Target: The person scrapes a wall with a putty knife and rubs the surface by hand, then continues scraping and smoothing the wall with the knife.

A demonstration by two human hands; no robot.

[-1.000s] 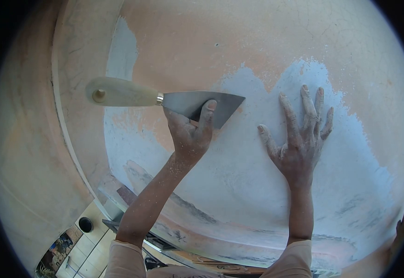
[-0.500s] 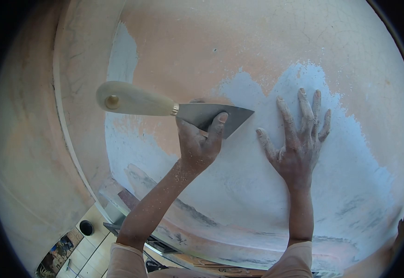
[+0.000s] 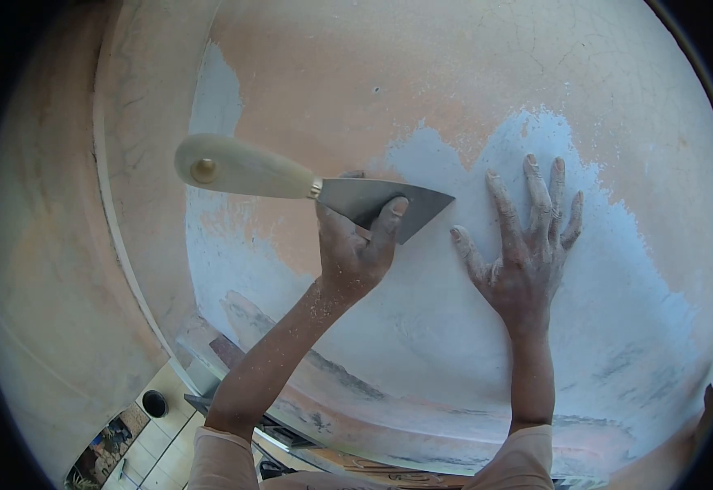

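Observation:
My left hand (image 3: 356, 245) grips a putty knife (image 3: 397, 204) by its metal blade, the thumb lying across the near face and the other fingers mostly hidden behind it. The knife's pale wooden handle (image 3: 246, 169) points left, and the blade's corner points right. My right hand (image 3: 528, 245) lies with fingers spread on the wall (image 3: 454, 327), with nothing in it. White dust coats both hands. Under and around them the wall shows a whitish scraped area, with peach paint (image 3: 316, 90) above it.
At the left runs a wall corner with a pale vertical strip (image 3: 115, 220). Down at the lower left are a tiled floor (image 3: 156, 449), a black bucket (image 3: 155, 403) and some plants. A dark ledge (image 3: 291, 437) lies below the wall.
The putty knife and my left hand have shifted slightly right, with the handle end a little higher. My right hand stays in the same place on the wall.

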